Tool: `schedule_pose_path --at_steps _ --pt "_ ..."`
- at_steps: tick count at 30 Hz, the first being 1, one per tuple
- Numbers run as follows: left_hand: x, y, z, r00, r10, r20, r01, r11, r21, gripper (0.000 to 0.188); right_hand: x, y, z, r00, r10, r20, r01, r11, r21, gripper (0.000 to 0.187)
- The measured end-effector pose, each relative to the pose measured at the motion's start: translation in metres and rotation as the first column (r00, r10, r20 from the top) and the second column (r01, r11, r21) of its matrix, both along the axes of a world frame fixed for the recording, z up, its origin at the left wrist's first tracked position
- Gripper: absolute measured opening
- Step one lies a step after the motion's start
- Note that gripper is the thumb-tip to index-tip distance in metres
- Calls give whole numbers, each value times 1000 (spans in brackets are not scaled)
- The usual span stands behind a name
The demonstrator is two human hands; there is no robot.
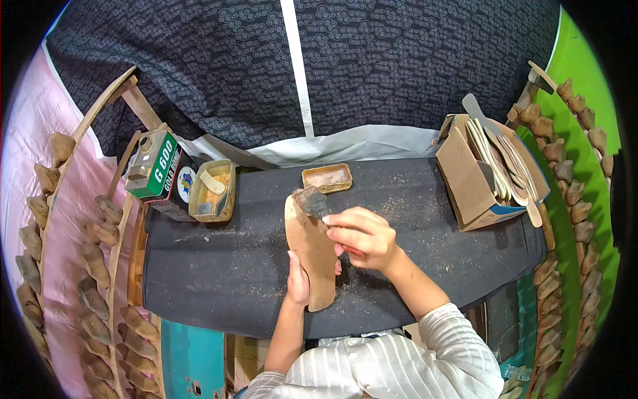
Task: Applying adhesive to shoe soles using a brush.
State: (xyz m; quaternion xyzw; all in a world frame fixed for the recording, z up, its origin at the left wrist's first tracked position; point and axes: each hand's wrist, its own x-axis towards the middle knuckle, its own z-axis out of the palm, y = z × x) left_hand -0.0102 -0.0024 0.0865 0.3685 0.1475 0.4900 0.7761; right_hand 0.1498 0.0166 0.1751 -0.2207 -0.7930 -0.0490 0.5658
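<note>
A flat sole piece [312, 249] of matt tan leather or board, smooth on its face, is gripped from below by the left hand [297, 279]. A dark, coarse abrasive block [311, 201] is pinched at the fingertips of the right hand [364, 236] and pressed on the sole's upper end. Beneath both hands a dark, matt, felt-like cloth [226, 266] is spread, dusted with pale fibre and grit. Beyond the fingers a small rusty metal tray [327, 177] is seen, dull and rough. To the right of the fingers, matt brown corrugated cardboard forms a box [465, 179]. The sleeves are of pale striped woven fabric.
</note>
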Motion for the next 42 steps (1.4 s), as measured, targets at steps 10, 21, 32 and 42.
schedule_pose_path --at_steps 10,21,32,42 --pt "1 -5 0 998 8 -64 -6 999 40 74 3 -5 -2 1000 31 0 -31 999 -32 35" --pt "1 -8 -1 999 5 -53 -7 999 -39 81 8 -4 -4 989 -108 -104 100 992 -81 31" --pt "-3 -11 0 993 68 -101 -69 998 -7 78 0 -7 -15 998 4 -68 -6 999 -39 31" --pt "-11 -11 -10 999 10 -30 -9 1000 17 77 1 -9 -10 994 108 -26 -108 994 -15 32"
